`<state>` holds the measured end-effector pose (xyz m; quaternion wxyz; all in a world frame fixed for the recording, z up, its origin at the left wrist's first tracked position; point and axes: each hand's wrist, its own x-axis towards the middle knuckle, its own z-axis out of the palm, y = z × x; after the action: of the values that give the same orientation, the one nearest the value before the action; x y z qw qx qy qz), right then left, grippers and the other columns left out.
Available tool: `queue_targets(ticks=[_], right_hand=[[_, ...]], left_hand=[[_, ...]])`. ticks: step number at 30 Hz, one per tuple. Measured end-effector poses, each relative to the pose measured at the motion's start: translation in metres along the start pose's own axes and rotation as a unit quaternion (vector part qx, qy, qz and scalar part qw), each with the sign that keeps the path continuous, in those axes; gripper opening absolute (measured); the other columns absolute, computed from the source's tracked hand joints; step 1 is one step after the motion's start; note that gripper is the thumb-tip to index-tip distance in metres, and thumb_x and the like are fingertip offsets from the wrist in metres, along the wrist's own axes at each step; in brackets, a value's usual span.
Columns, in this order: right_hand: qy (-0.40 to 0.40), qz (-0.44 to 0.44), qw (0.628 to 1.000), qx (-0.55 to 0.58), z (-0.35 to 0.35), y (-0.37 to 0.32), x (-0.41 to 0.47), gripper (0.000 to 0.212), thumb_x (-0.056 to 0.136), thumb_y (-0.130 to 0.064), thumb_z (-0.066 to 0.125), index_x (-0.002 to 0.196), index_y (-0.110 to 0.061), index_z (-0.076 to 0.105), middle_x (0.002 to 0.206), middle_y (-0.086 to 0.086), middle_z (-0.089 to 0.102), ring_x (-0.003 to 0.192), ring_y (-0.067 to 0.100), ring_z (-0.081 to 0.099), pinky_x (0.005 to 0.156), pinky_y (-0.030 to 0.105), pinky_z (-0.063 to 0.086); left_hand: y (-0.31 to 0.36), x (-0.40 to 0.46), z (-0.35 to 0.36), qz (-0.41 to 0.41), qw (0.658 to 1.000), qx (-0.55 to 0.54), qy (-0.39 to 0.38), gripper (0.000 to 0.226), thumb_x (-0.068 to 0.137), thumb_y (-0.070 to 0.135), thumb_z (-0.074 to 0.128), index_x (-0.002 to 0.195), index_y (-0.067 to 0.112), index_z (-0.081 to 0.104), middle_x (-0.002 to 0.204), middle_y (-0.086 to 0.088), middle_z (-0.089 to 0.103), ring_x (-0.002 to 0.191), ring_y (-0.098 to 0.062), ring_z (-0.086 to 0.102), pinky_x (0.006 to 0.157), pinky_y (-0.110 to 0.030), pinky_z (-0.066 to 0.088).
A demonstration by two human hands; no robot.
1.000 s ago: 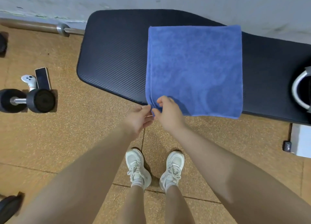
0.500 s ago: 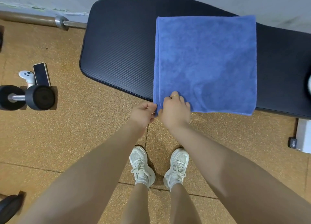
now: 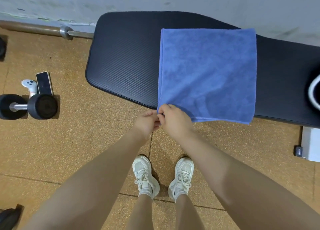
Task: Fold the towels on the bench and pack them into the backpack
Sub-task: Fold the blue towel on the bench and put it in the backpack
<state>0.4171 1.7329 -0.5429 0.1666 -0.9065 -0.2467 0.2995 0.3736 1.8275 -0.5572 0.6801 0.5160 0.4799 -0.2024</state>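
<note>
My left hand [image 3: 147,121] and my right hand [image 3: 174,120] meet at the near left corner of the folded blue terry towel [image 3: 207,74]. The fingers of both hands are curled and pinch that corner between them, the two hands touching each other just off the near edge of the table. The towel lies flat as a near square across the black padded table with a ribbed vinyl top [image 3: 124,65], spanning it from the far edge to the near edge, with its near hem hanging slightly over the near edge. A few soft creases run from the pinched corner toward the towel's middle. The left end of the table is bare padding.

At the right end of the table a dark thing with a white curved band [image 3: 314,91] is cut off by the picture, and I cannot tell what it is.

On the cork-coloured floor beside the table's left end lie a black dumbbell [image 3: 28,106], a black phone [image 3: 44,83] and a white controller [image 3: 30,85], close together. A steel barbell [image 3: 52,30] lies along the wall. My white sneakers [image 3: 162,176] stand just before the table's near edge.
</note>
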Motion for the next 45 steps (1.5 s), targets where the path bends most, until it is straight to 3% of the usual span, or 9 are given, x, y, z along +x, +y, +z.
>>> queue_targets(ticks=[7, 12, 15, 18, 27, 31, 34, 40, 45], right_hand=[[0.091, 0.005, 0.993, 0.073, -0.008, 0.047, -0.022, 0.019, 0.083, -0.012, 0.052, 0.101, -0.008, 0.058, 0.103, 0.011, 0.058, 0.095, 0.030, 0.056, 0.081, 0.038, 0.046], [0.239, 0.228, 0.941, 0.069, -0.018, 0.113, -0.046, 0.038, 0.074, -0.007, 0.053, 0.112, -0.006, 0.052, 0.123, 0.017, 0.046, 0.112, 0.038, 0.044, 0.092, 0.043, 0.034], [0.222, 0.361, 0.897, 0.124, -0.023, 0.143, -0.059, 0.058, 0.075, 0.002, 0.057, 0.128, -0.012, 0.035, 0.142, 0.011, 0.024, 0.122, 0.034, 0.036, 0.103, 0.047, 0.031], [0.189, 0.333, 0.909, 0.165, -0.026, 0.160, -0.068, 0.060, 0.081, 0.004, 0.058, 0.132, -0.014, 0.031, 0.143, 0.008, 0.019, 0.099, 0.029, 0.052, 0.076, 0.037, 0.046], [0.249, 0.341, 0.894, 0.150, -0.057, 0.172, -0.075, 0.028, 0.089, 0.001, 0.033, 0.113, -0.008, 0.043, 0.119, 0.010, 0.050, 0.081, 0.025, 0.045, 0.070, 0.036, 0.038], [0.154, 0.367, 0.900, 0.178, -0.063, 0.174, -0.100, 0.029, 0.090, 0.001, 0.033, 0.117, -0.009, 0.035, 0.095, 0.013, 0.054, 0.076, 0.029, 0.052, 0.064, 0.037, 0.042], [0.083, 0.403, 0.841, 0.352, -0.071, 0.175, -0.109, 0.031, 0.093, 0.000, 0.034, 0.121, -0.012, 0.035, 0.099, 0.017, 0.059, 0.066, 0.026, 0.061, 0.054, 0.032, 0.052], [0.101, 0.394, 0.803, 0.435, -0.103, 0.165, -0.129, 0.031, 0.089, 0.004, 0.034, 0.072, -0.020, 0.043, 0.077, 0.005, 0.056, 0.053, 0.019, 0.057, 0.047, 0.025, 0.046], [0.051, 0.439, 0.742, 0.504, -0.132, 0.160, -0.142, 0.020, 0.090, 0.003, 0.041, 0.084, -0.010, 0.055, 0.078, 0.010, 0.058, 0.064, 0.020, 0.060, 0.069, 0.034, 0.056]], left_hand=[[-0.003, -0.001, 0.005, -0.023, 1.000, -0.015, -0.001, 0.021, 0.095, 0.033, 0.047, 0.092, 0.015, 0.056, 0.088, -0.004, 0.065, 0.079, -0.016, 0.062, 0.081, -0.026, 0.049], [0.004, -0.001, 0.020, -0.022, 0.998, -0.008, 0.050, 0.015, 0.092, 0.031, 0.054, 0.081, 0.021, 0.051, 0.090, 0.003, 0.060, 0.081, -0.014, 0.062, 0.084, -0.029, 0.051], [0.005, 0.001, 0.027, -0.008, 0.997, 0.007, 0.080, 0.010, 0.094, 0.025, 0.052, 0.088, 0.016, 0.052, 0.097, 0.000, 0.058, 0.088, -0.017, 0.061, 0.082, -0.028, 0.051], [0.001, 0.001, 0.029, 0.008, 0.994, 0.016, 0.111, 0.008, 0.092, 0.021, 0.054, 0.088, 0.014, 0.055, 0.091, 0.001, 0.058, 0.079, -0.011, 0.058, 0.067, -0.019, 0.050], [0.004, -0.009, 0.029, 0.043, 0.992, 0.024, 0.118, 0.014, 0.088, 0.006, 0.059, 0.077, 0.011, 0.051, 0.080, 0.002, 0.057, 0.071, -0.009, 0.056, 0.063, -0.017, 0.048], [0.014, -0.021, 0.025, 0.021, 0.995, 0.008, 0.093, 0.020, 0.087, -0.001, 0.058, 0.073, 0.012, 0.050, 0.078, 0.000, 0.058, 0.068, -0.009, 0.056, 0.056, -0.015, 0.048], [0.019, -0.032, 0.020, -0.023, 0.997, 0.010, 0.079, 0.021, 0.084, -0.008, 0.057, 0.076, 0.009, 0.049, 0.084, -0.004, 0.058, 0.075, -0.012, 0.059, 0.058, -0.017, 0.049], [0.033, -0.070, 0.027, -0.079, 0.989, 0.010, 0.121, 0.031, 0.090, -0.006, 0.048, 0.120, -0.001, 0.048, 0.121, -0.021, 0.050, 0.098, -0.029, 0.058, 0.069, -0.030, 0.053], [0.059, -0.106, 0.038, -0.109, 0.985, 0.061, 0.119, 0.022, 0.097, -0.002, 0.027, 0.097, 0.006, 0.047, 0.075, -0.011, 0.061, 0.049, -0.022, 0.063, 0.037, -0.022, 0.050]])
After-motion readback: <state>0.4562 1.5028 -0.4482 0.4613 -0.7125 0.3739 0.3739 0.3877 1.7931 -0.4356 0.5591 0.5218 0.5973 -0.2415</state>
